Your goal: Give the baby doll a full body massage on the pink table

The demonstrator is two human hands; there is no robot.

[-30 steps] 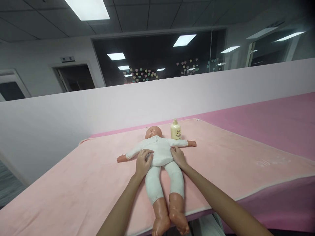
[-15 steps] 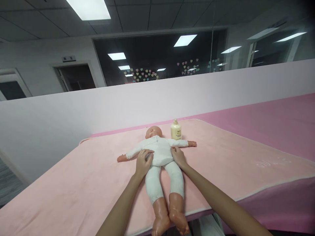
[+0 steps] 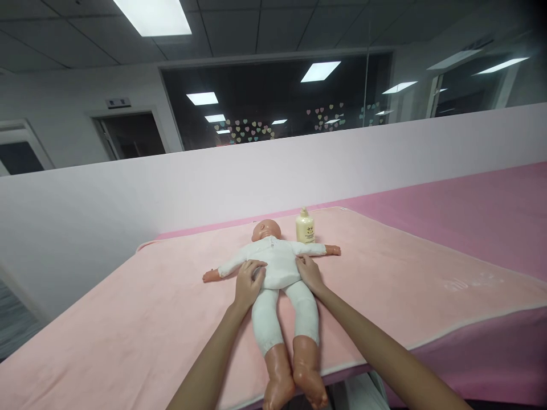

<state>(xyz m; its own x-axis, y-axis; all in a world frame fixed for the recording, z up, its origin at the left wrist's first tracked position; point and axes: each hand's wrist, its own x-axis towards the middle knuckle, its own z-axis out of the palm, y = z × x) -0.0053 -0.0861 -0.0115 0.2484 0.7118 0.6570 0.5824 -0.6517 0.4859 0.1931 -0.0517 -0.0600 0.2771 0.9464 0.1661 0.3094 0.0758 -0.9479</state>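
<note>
A baby doll in a soft white body lies on its back, feet toward me, arms stretched out sideways, head turned to the left. My left hand grips the left side of its torso, the thumb and fingers curled over the white cloth. On the opposite side my right hand holds the waist, fingertips pressed against the cloth and partly hidden. A pale yellow pump bottle stands upright just behind the doll's arm on the right. Beneath everything is a pink towel.
The towel covers a pink padded surface, whose front edge hangs near my body. A low white wall runs along the back. Above it is a dark window with heart stickers and light reflections. A doorway shows at the left.
</note>
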